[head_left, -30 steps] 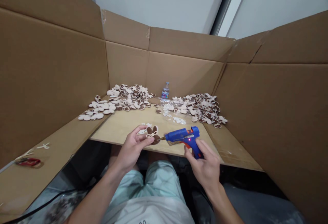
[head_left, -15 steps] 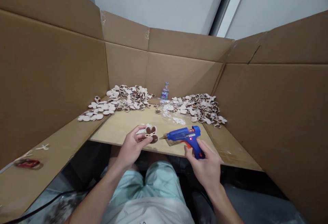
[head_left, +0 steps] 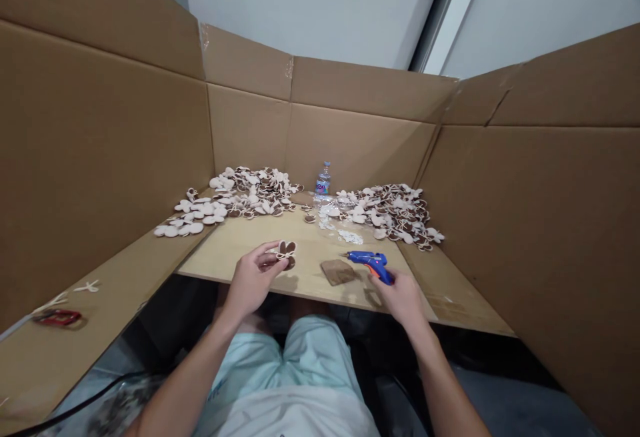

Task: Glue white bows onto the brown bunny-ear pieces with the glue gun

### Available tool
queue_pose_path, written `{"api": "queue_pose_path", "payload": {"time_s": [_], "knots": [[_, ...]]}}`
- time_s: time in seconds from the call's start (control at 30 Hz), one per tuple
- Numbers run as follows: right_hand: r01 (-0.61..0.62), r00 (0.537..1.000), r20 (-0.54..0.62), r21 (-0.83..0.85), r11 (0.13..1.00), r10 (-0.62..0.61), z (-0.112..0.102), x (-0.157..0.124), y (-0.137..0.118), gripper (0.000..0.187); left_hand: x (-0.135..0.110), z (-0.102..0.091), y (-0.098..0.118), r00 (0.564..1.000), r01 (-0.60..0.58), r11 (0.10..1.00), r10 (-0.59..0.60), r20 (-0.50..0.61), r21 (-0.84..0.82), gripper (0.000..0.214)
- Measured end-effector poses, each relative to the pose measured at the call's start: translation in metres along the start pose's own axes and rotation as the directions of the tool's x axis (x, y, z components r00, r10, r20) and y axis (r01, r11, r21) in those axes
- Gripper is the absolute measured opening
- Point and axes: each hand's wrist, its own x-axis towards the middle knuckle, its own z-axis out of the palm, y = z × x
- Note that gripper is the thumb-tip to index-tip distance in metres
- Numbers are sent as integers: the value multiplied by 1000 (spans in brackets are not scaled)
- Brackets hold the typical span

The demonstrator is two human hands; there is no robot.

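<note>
Between the thumb and fingers of my left hand point(head_left: 254, 278) is a small brown bunny-shaped piece point(head_left: 287, 255) with pale edging and a cream string bow across it. My right hand point(head_left: 400, 293) grips the handle of a blue glue gun point(head_left: 366, 260) with an orange trigger; its nozzle points left, apart from the bunny piece. A brown square pad point(head_left: 339, 272) lies on the board below and left of the gun. Small white bits point(head_left: 350, 236) lie farther back on the wooden board point(head_left: 235, 243).
Heaps of brown and white bunny pieces lie at the back left point(head_left: 255, 190) and back right point(head_left: 395, 207). A water bottle point(head_left: 323, 178) stands between them. Cardboard walls point(head_left: 360, 137) surround the board. A red-handled tool point(head_left: 59, 317) and cream strings point(head_left: 87, 287) lie at the left.
The glue gun has moved away from the bunny piece, to the right and farther back, uncovering the brown pad. My left hand has shifted slightly left with the piece.
</note>
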Motion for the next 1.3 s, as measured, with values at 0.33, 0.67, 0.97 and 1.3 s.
{"api": "queue_pose_path", "payload": {"time_s": [0.33,0.67,0.97,1.3], "knots": [[-57,998,16,-185,981,61,24,14,28,25,-1,-6,10,997,80,988,-76,33,-135,49],[98,994,-43,-127,987,-104,13,16,22,49,-6,-17,15,979,155,956,-114,170,-248,51],[545,760,389,56,836,-521,56,86,-68,20,-1,-39,22,999,-24,994,20,-34,-108,40],[727,457,717,41,686,-527,142,109,-121,30,0,-45,24,995,-54,982,39,-87,-183,24]]}}
